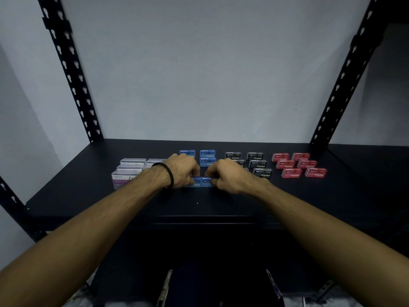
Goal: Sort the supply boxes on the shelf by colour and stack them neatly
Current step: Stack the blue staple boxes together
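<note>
Small supply boxes lie in colour groups on the black shelf (pixel 199 207). White and purple paper clip boxes (pixel 127 171) sit at the left. Blue staple boxes (pixel 207 156) stand at the centre back, black staple boxes (pixel 257 165) to their right, and red staple boxes (pixel 298 166) furthest right. Two blue staple boxes (pixel 202 182) rest side by side on the shelf nearer me. My left hand (pixel 181 171), a black band on its wrist, pinches the left box. My right hand (pixel 230 177) pinches the right box. My hands hide the outer ends of both boxes.
Black perforated uprights rise at the back left (pixel 73 78) and back right (pixel 345 76) of the shelf. A pale wall stands behind. The shelf's front edge (pixel 205 218) runs under my forearms, with dark space below.
</note>
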`<state>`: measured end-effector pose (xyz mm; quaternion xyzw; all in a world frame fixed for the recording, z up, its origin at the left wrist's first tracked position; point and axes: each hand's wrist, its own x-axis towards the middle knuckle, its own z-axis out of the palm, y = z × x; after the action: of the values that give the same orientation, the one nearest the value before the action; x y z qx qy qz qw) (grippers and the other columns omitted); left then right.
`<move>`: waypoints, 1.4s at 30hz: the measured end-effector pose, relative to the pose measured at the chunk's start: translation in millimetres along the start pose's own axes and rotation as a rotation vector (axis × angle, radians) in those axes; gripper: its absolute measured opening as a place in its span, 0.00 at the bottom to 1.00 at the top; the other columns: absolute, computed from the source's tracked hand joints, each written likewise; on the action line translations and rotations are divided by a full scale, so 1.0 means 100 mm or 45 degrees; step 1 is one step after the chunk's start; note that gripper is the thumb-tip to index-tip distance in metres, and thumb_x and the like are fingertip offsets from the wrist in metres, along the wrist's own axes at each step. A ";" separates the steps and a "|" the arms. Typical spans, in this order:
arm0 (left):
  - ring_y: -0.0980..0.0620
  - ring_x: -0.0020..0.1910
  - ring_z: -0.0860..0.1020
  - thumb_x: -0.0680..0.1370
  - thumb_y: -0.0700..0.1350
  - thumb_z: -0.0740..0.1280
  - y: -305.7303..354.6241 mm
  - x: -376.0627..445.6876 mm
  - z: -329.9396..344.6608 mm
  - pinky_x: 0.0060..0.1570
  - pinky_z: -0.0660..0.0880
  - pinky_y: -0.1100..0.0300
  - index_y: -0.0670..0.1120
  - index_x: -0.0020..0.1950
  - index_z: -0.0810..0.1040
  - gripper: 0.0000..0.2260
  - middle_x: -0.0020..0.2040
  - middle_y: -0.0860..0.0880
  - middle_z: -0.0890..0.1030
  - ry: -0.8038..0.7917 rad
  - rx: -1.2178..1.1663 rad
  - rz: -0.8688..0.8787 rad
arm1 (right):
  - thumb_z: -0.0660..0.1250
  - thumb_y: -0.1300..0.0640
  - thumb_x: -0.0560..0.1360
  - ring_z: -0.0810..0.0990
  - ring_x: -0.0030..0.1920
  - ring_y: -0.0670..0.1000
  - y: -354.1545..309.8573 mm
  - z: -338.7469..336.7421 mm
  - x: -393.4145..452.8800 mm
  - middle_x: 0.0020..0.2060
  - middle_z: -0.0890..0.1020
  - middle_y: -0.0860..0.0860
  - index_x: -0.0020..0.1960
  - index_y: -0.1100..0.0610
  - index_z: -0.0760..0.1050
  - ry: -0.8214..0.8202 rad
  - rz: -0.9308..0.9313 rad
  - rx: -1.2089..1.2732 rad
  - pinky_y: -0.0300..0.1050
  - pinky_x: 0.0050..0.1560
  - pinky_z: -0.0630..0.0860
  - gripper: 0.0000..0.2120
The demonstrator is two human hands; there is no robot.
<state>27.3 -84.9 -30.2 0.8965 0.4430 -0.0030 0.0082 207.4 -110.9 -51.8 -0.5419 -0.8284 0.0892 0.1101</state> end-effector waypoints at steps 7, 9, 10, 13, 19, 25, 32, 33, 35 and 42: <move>0.54 0.46 0.76 0.74 0.48 0.70 -0.02 0.02 0.01 0.46 0.69 0.61 0.50 0.54 0.80 0.10 0.44 0.57 0.75 -0.012 -0.003 -0.003 | 0.68 0.60 0.75 0.81 0.46 0.47 0.01 0.00 0.00 0.49 0.84 0.49 0.55 0.56 0.81 0.000 0.009 0.007 0.47 0.51 0.80 0.10; 0.55 0.46 0.75 0.74 0.49 0.71 -0.02 0.02 0.01 0.46 0.70 0.61 0.50 0.55 0.79 0.11 0.45 0.56 0.76 -0.027 0.012 0.004 | 0.68 0.58 0.74 0.81 0.47 0.49 0.00 -0.01 -0.01 0.48 0.84 0.50 0.55 0.57 0.81 -0.001 0.024 -0.002 0.50 0.51 0.80 0.10; 0.55 0.46 0.76 0.74 0.51 0.71 -0.03 0.02 0.01 0.46 0.71 0.60 0.51 0.56 0.79 0.12 0.46 0.56 0.77 -0.033 0.013 0.002 | 0.69 0.56 0.74 0.81 0.47 0.49 0.01 -0.02 -0.01 0.48 0.84 0.49 0.55 0.56 0.80 0.008 0.031 -0.001 0.49 0.50 0.80 0.11; 0.55 0.47 0.78 0.71 0.56 0.72 -0.12 0.00 -0.07 0.49 0.75 0.58 0.53 0.55 0.80 0.15 0.46 0.57 0.80 -0.012 -0.076 -0.038 | 0.69 0.51 0.73 0.80 0.45 0.46 0.05 -0.07 0.00 0.49 0.84 0.48 0.56 0.54 0.80 0.056 0.053 0.052 0.41 0.44 0.77 0.13; 0.53 0.47 0.79 0.76 0.51 0.69 -0.36 0.10 -0.29 0.49 0.76 0.56 0.49 0.55 0.81 0.11 0.50 0.50 0.83 0.177 -0.163 -0.135 | 0.64 0.55 0.77 0.80 0.51 0.49 0.10 -0.20 0.10 0.55 0.82 0.49 0.61 0.53 0.79 0.191 0.111 0.059 0.47 0.55 0.77 0.14; 0.50 0.53 0.79 0.76 0.49 0.69 -0.47 0.32 -0.23 0.54 0.77 0.52 0.48 0.57 0.80 0.11 0.55 0.48 0.82 0.112 -0.098 -0.198 | 0.63 0.59 0.77 0.76 0.63 0.55 0.14 -0.21 0.30 0.64 0.77 0.52 0.66 0.53 0.76 0.170 0.182 -0.052 0.55 0.61 0.74 0.18; 0.51 0.51 0.79 0.75 0.50 0.70 -0.53 0.51 -0.03 0.54 0.77 0.51 0.49 0.55 0.80 0.11 0.53 0.50 0.82 0.020 -0.089 -0.214 | 0.62 0.60 0.78 0.75 0.62 0.56 0.18 -0.13 0.52 0.62 0.77 0.54 0.67 0.54 0.76 0.110 0.124 -0.171 0.52 0.61 0.74 0.18; 0.51 0.52 0.79 0.75 0.49 0.70 -0.53 0.53 -0.01 0.55 0.77 0.51 0.49 0.56 0.80 0.11 0.54 0.50 0.82 0.012 -0.090 -0.213 | 0.62 0.61 0.78 0.75 0.62 0.56 0.18 -0.12 0.55 0.63 0.77 0.54 0.66 0.54 0.76 0.096 0.125 -0.175 0.52 0.61 0.74 0.18; 0.51 0.51 0.79 0.75 0.49 0.71 -0.54 0.57 0.01 0.55 0.76 0.51 0.49 0.56 0.81 0.11 0.53 0.50 0.82 0.019 -0.087 -0.201 | 0.62 0.62 0.77 0.77 0.61 0.56 0.19 -0.11 0.59 0.61 0.79 0.54 0.64 0.54 0.78 0.054 0.132 -0.180 0.54 0.60 0.75 0.17; 0.52 0.50 0.79 0.75 0.47 0.71 -0.55 0.62 0.04 0.54 0.76 0.54 0.48 0.55 0.82 0.10 0.52 0.51 0.83 0.065 -0.140 -0.133 | 0.60 0.62 0.77 0.80 0.54 0.55 0.21 -0.10 0.64 0.56 0.82 0.53 0.61 0.54 0.79 -0.043 0.152 -0.126 0.54 0.56 0.78 0.16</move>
<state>21.8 -2.4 -36.0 0.8701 0.4887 0.0437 0.0460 203.9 -44.0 -42.0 -0.5934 -0.7998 0.0637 0.0636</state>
